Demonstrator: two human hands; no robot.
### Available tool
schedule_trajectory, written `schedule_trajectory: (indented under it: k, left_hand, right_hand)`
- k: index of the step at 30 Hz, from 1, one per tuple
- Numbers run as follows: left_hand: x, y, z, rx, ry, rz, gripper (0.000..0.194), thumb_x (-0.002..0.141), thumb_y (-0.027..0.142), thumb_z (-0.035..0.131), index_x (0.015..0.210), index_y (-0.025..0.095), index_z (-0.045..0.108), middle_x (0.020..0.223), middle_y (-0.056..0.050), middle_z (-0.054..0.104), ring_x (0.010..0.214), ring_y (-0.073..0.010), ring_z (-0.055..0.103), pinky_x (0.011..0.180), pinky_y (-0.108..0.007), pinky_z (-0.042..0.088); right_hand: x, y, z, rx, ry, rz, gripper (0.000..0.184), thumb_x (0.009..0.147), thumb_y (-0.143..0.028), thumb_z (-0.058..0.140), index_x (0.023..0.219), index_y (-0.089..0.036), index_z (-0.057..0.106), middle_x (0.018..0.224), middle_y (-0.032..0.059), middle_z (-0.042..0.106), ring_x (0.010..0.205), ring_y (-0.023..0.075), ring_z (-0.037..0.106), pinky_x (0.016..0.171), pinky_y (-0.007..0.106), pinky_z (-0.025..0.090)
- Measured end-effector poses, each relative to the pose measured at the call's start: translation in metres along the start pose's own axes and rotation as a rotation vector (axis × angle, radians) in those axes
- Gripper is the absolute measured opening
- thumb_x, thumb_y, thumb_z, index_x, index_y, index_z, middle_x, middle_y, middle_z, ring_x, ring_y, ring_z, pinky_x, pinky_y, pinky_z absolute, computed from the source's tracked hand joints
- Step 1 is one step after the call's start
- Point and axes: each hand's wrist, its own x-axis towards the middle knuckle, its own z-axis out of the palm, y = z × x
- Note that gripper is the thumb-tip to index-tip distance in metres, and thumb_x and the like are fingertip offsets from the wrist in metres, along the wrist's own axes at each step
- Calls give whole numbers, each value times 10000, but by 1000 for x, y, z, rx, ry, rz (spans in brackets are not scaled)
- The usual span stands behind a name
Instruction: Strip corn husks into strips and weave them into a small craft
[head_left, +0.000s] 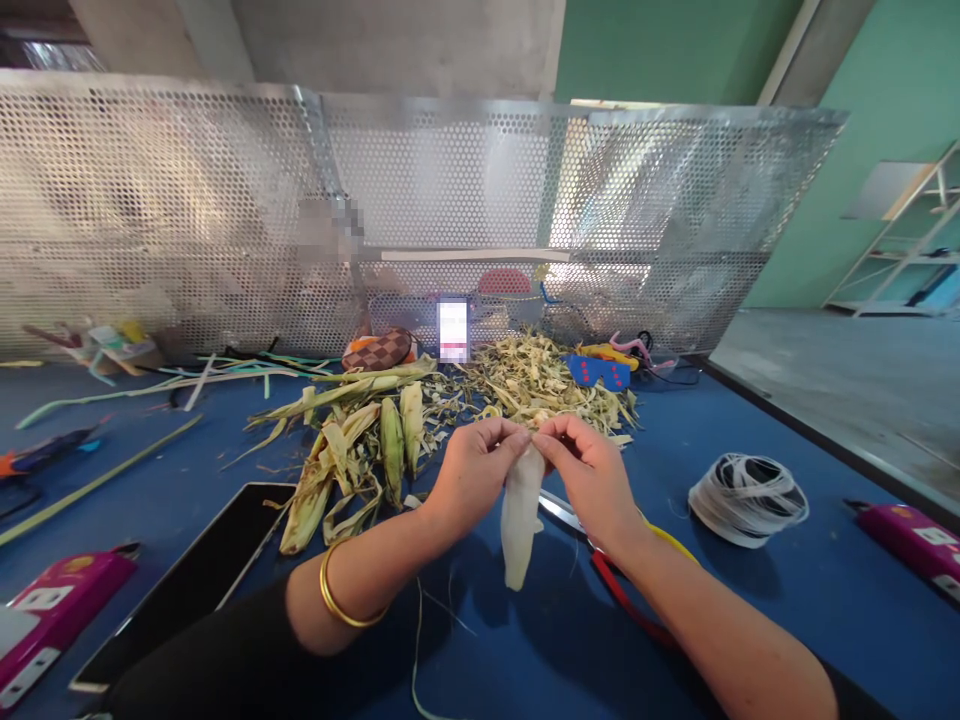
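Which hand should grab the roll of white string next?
Probably the right hand. The white string sits on that side, while the left hand would have to reach past it. Both hands pinch the pale husk, so the left might hold that alone.

Table (600,670): it is blue, with a shredded pile (525,375)
Husks (391,445): just left of the pile
Scissors (626,602): in front of the pile
String roll (748,500): right of the pile, and nearer

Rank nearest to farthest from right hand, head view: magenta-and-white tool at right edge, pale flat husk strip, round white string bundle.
1. Husk strip: pinched in right hand.
2. String bundle: right of the hand.
3. Magenta-and-white tool: farther right.
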Motion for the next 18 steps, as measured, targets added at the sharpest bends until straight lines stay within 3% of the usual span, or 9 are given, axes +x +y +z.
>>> schedule_trajectory:
  k: [4, 7, 13, 18]
  left_hand:
    - [3, 1, -3, 60, 47, 35, 207, 762, 338, 554, 697, 154, 623, 629, -5, 588, 561, -108, 487, 507, -206, 370]
    - [3, 1, -3, 54, 58, 54, 195, 748, 332, 570, 689, 153, 622, 646, -10, 596, 585, -112, 505, 532, -210, 387]
    - [-2, -2, 3, -188, -31, -109, 328, 722, 461, 614, 778, 138, 606, 670, -33, 617, 590, -136, 563, 541, -235, 431]
    - [-5, -8, 8, -162, 20, -81, 312, 741, 456, 588, 722, 144, 590, 629, -4, 579, 556, -106, 503, 519, -213, 392]
  right_hand:
    - [0, -2, 2, 180, 4, 178, 256, 668, -399, 700, 801, -201, 606, 678, -10, 590, 601, 141, 531, 537, 257, 447]
    - [0, -3, 2, 258, -20, 252, 287, 614, -418, 745, 730, -196, 605, 647, -20, 579, 567, 123, 510, 512, 242, 429]
    - [1, -2, 1, 255, 52, 206, 306, 590, -441, 758, 655, -195, 587, 610, -24, 545, 580, 132, 503, 517, 249, 430]
    - [1, 3, 2, 217, 32, 171, 260, 658, -426, 703, 646, -197, 582, 596, -21, 527, 574, 132, 490, 519, 252, 439]
